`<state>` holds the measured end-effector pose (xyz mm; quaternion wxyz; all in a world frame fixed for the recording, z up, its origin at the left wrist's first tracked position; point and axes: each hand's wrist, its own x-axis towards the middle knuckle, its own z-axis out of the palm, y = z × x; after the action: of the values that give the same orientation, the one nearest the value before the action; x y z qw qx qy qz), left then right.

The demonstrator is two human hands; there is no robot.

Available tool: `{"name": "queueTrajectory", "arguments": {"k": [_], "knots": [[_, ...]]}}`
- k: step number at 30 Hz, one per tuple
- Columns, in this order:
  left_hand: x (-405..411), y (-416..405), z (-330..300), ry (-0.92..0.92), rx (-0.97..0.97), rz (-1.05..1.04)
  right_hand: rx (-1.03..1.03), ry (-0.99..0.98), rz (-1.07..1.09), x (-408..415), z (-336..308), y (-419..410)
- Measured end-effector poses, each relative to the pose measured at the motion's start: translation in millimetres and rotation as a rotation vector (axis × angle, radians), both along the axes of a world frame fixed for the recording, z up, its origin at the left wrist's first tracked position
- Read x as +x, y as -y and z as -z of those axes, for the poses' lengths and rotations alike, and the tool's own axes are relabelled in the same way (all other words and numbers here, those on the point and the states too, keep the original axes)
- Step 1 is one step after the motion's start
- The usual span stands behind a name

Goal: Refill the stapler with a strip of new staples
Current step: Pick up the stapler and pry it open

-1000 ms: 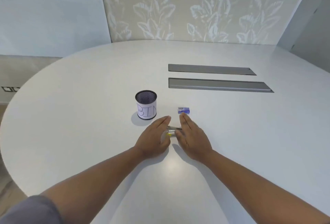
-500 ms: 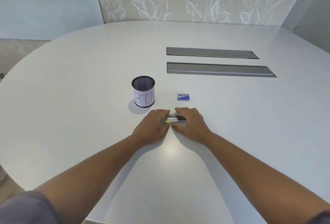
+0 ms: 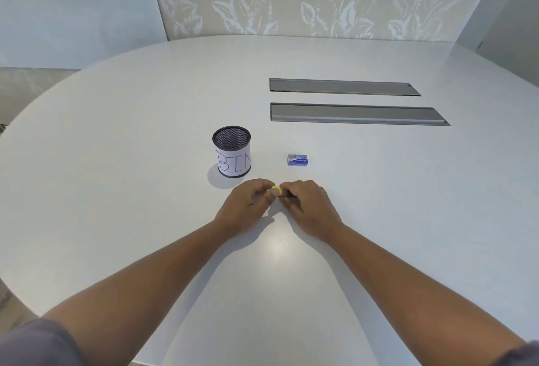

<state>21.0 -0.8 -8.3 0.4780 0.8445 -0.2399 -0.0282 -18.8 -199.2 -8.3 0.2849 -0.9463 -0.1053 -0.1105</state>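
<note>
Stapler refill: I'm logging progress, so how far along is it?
Early. Done: nothing visibly loaded. In hand: the left hand and right hand both grip the small stapler, mostly hidden by fingers. Left: the staple box beyond looks closed, so a strip must still come out and go in.

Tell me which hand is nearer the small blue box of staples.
Right. The right hand sits just in front of the box of staples; the left hand is farther left, in front of the mesh cup.

Yellow stapler (image 3: pixel 276 190) near blue staple box (image 3: pixel 297 160).
</note>
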Motion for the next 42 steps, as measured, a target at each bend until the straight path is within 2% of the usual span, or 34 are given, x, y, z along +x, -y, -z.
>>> {"name": "queueTrajectory", "arguments": {"k": [4,8,15,21,28,33,38,42], "knots": [[-5,2,-9,-0.105,-0.138,-0.034,0.051,0.052,-0.009,-5,-1,-1],[-5,11,-17,-0.251,-0.204,-0.100,0.133,-0.006,0.008,-9,2,0],[-10,24,-26,-0.393,-0.363,-0.047,0.220,-0.057,0.049,-10,6,1],[-13,23,-21,-0.373,-0.353,-0.033,0.241,-0.069,0.032,-9,2,-1],[-12,23,-15,-0.379,-0.337,-0.068,0.175,-0.067,0.137,-5,-2,-15],[-17,28,-13,-0.277,-0.319,-0.108,0.202,-0.048,0.167,-7,5,-15],[-21,30,-14,-0.269,-0.364,-0.132,0.223,-0.049,0.165,-7,4,-15],[-19,28,-12,-0.262,-0.315,-0.102,0.229,-0.035,0.158,-7,5,-14]]}}
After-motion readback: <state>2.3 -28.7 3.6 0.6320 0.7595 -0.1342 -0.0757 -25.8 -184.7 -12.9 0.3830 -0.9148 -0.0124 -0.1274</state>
